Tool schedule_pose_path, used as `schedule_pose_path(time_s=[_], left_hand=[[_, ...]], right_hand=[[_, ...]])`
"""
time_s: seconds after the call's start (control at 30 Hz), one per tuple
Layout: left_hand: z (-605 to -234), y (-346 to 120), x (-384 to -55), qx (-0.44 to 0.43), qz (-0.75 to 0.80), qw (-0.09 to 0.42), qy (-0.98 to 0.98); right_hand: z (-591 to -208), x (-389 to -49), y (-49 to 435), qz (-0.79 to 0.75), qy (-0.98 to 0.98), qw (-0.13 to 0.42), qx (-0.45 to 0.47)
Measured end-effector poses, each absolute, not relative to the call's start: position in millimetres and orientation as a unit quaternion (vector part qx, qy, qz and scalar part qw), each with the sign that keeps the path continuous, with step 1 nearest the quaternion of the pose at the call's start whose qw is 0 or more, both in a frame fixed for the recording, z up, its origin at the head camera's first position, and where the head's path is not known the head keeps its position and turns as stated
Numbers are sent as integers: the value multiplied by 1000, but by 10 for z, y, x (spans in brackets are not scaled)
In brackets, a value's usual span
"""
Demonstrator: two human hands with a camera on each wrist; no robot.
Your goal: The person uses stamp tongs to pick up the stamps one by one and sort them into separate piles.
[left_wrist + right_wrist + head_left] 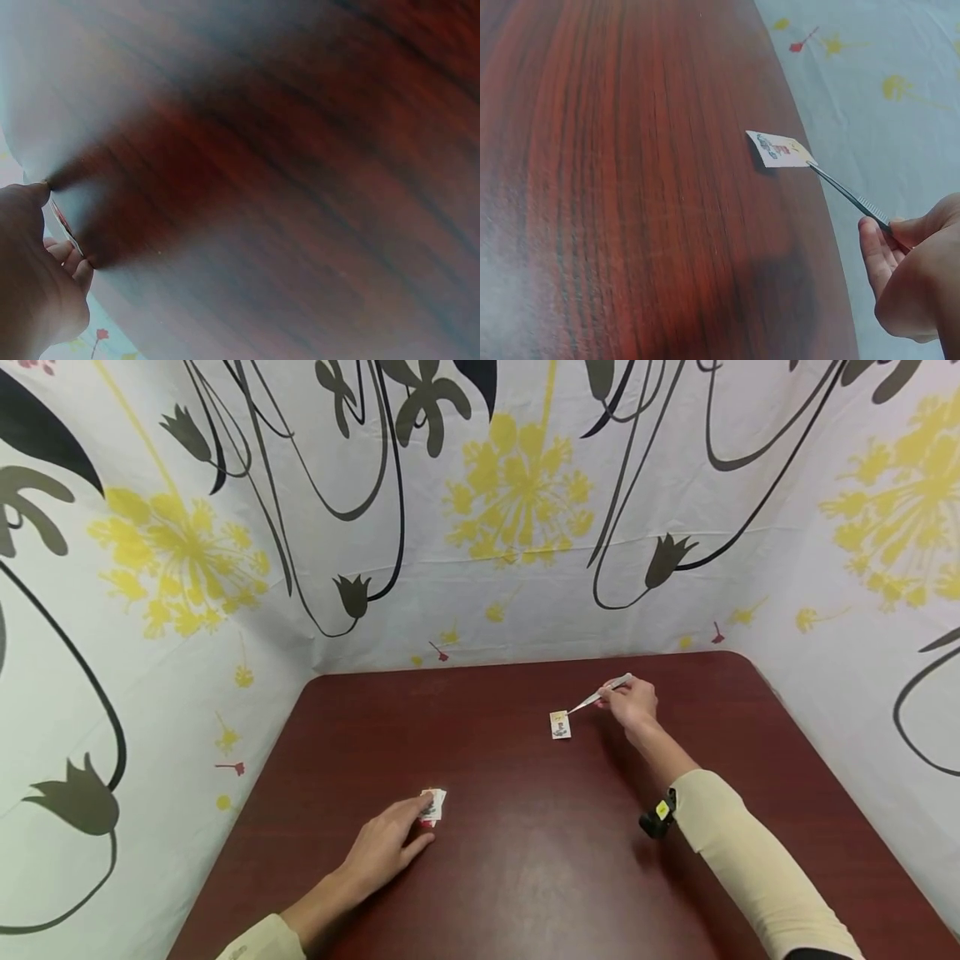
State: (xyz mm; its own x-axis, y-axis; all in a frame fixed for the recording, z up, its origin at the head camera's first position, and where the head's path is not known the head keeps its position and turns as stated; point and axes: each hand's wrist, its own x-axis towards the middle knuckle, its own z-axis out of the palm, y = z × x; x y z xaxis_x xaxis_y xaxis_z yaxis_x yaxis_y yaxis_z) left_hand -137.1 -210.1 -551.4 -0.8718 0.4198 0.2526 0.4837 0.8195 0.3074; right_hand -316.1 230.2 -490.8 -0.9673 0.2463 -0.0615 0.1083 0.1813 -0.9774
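the right hand pinches metal tweezers between thumb and fingers, their tips running out leftward and a little toward the person. at those tips is a small printed card, to the left of the right hand, its long axis pointing roughly away from the person. the tips meet it at its far right corner, so their line crosses that axis on a slant. a dark shadow beneath one edge in the right wrist view suggests the card is partly raised; i cannot tell if any of it touches the worktop.

the right hand is much the nearer. well apart, nearer the person and to the left, the left hand rests its relaxed fingers on a few cards, the thumb set apart from the fingers.
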Motion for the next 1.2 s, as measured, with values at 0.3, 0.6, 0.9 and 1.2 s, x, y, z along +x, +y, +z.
schedule_pose_path(time_s=[0.3, 0.6, 0.9, 1.2], left_hand=[[-5532, -2102, -1371, -243, -188, 94, -947], [-5548, -2108, -1374, -249, -190, 106, -944], [-5548, -2110, -1377, -247, -192, 101, -944], [-5548, -2112, -1378, -248, -191, 102, -944]], right_hand=[[-4974, -3278, 2365, 603, -782, 95, -127], [-5014, -3347, 2325, 558, -810, 120, -134], [-5041, -3412, 2301, 508, -839, 149, -128], [-5067, -3421, 2282, 495, -844, 167, -118]])
